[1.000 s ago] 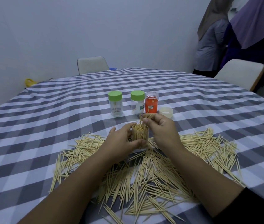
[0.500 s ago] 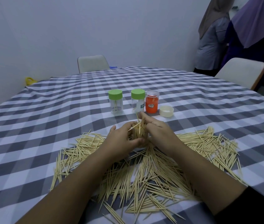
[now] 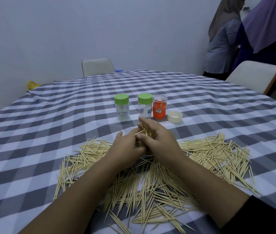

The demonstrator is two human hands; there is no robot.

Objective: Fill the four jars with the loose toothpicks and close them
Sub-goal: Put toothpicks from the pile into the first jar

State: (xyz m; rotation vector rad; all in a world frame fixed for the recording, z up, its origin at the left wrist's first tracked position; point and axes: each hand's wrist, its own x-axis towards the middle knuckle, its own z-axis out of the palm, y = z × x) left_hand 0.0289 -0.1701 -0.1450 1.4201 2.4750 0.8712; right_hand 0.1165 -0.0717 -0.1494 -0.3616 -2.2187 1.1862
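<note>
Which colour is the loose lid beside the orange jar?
Cream; the loose lid shows best in the head view.

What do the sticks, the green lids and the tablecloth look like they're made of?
Sticks: pale matte wood or bamboo by their colour, thin with pointed ends.
Green lids and: likely plastic, smooth, evenly coloured, faint sheen.
Tablecloth: checked woven fabric, matte, with soft wrinkles.

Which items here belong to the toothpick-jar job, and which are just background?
Job: loose toothpicks, green-lidded jars, orange jar, cream lid, jar held between left hand and right hand.
Background: chairs, yellow object, bystanders.
</note>
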